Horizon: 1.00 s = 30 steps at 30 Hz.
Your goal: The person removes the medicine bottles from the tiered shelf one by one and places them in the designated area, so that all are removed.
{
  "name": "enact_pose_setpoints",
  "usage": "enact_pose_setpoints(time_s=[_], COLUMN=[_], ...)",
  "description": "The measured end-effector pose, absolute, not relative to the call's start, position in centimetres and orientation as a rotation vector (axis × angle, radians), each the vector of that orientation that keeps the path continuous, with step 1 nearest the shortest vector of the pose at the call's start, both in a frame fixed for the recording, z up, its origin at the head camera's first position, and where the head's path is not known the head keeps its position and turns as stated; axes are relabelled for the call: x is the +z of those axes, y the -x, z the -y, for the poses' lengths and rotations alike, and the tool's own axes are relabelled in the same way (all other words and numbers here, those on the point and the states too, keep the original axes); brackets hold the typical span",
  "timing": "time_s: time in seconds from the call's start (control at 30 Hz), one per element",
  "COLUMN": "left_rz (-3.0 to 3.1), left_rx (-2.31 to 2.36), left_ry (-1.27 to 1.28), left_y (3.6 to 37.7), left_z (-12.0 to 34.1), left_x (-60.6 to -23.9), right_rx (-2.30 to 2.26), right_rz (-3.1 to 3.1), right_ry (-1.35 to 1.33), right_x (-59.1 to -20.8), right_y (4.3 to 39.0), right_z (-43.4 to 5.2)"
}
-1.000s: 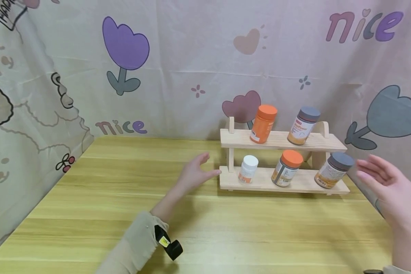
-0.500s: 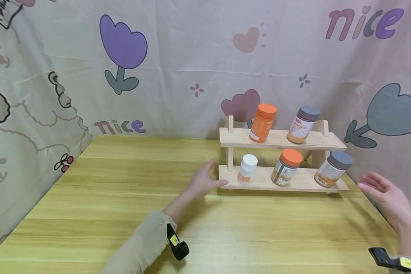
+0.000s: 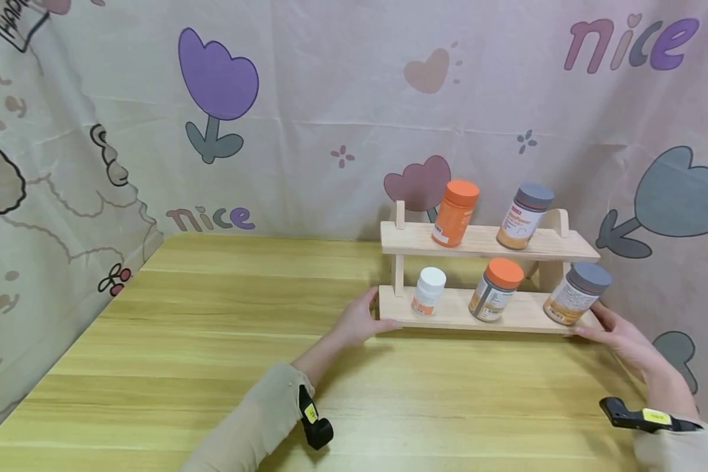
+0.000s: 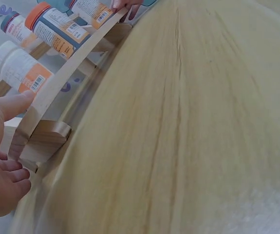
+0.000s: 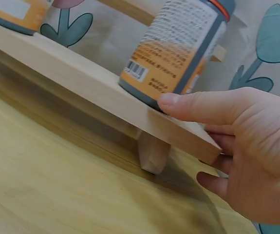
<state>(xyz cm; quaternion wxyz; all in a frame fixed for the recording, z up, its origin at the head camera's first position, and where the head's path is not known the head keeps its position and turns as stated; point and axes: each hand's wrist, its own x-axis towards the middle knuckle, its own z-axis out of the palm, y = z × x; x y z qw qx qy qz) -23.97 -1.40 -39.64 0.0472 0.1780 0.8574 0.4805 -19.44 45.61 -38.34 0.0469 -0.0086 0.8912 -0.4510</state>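
Your left hand (image 3: 358, 321) grips the left end of the wooden rack (image 3: 484, 318) on the table (image 3: 212, 341), thumb on top, fingers curled beneath; your right hand (image 3: 616, 335) clasps the right end the same way; the head view shows five bottles on two shelves; only the right wrist view shows your thumb (image 5: 198, 107) touching the grey-capped bottle (image 5: 178, 48) and the rack's foot.
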Motion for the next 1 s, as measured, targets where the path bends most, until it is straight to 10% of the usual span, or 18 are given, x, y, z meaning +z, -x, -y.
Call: enact_pose_setpoints(time_s=[1.0], left_rz=[-2.437], left_rx=[1.778], left_ry=[-0.511], left_y=[24.5], left_z=[3.7], left_x=[-40.8], right_rx=[-1.306], right_rz=[-2.858], right_ry=[0.169], right_x=[-39.2], right_y=[19.3], right_z=[-44.8])
